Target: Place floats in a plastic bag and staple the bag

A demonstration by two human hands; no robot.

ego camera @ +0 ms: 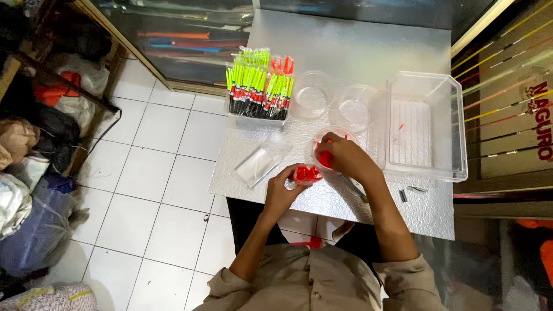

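My left hand [283, 187] holds a small clear plastic bag filled with little red pieces [306, 173] just above the silver table [357, 52]. My right hand [344, 156] reaches into a round clear bowl [322, 138] that holds more red pieces, fingers curled over them. Whether it grips any is hidden by the fingers. A flat stack of empty clear bags [257, 165] lies left of my left hand.
A box of green, red and black fishing floats [259, 89] stands at the back left of the table. Two empty clear bowls [311, 95] [356, 106] sit behind my hands. A large clear plastic tray [426, 126] is at right. Bundled sacks [34, 173] crowd the floor left.
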